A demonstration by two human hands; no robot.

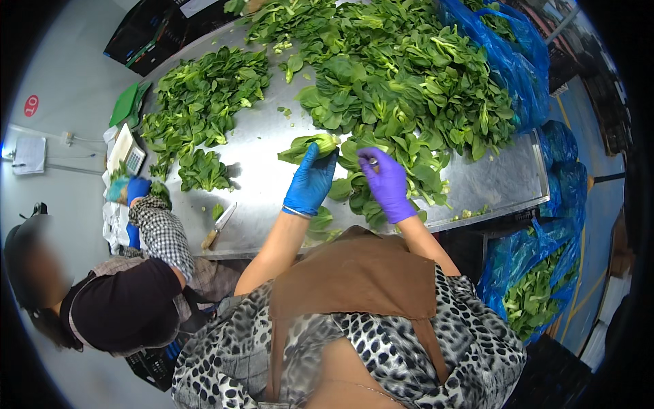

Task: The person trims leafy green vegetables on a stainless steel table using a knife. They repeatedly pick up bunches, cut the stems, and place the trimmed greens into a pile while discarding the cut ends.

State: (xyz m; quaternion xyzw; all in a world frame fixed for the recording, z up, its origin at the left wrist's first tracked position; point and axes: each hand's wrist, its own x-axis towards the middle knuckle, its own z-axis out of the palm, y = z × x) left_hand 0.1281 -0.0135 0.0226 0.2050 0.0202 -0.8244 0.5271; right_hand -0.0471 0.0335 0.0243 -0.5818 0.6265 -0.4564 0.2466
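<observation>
My left hand [310, 181], in a blue glove, grips a head of bok choy [306, 148] above the steel table. Its leaves point left and its pale base faces right, towards my other hand. Just right of that base is my right hand [387, 184], in a purple glove, with its fingers curled. A small shiny spot shows between its thumb and fingers, too small to tell what it is. Beneath and beside this hand lie loose bok choy heads [426, 166]. The large bok choy pile [409, 76] rises beyond both hands.
A smaller bok choy pile [204, 97] lies left on the steel table [265, 204], near a wooden-handled knife [219, 226]. A co-worker [122, 301] handles greens beside a scale [134, 159]. Blue plastic bags [536, 260] holding greens line the right side.
</observation>
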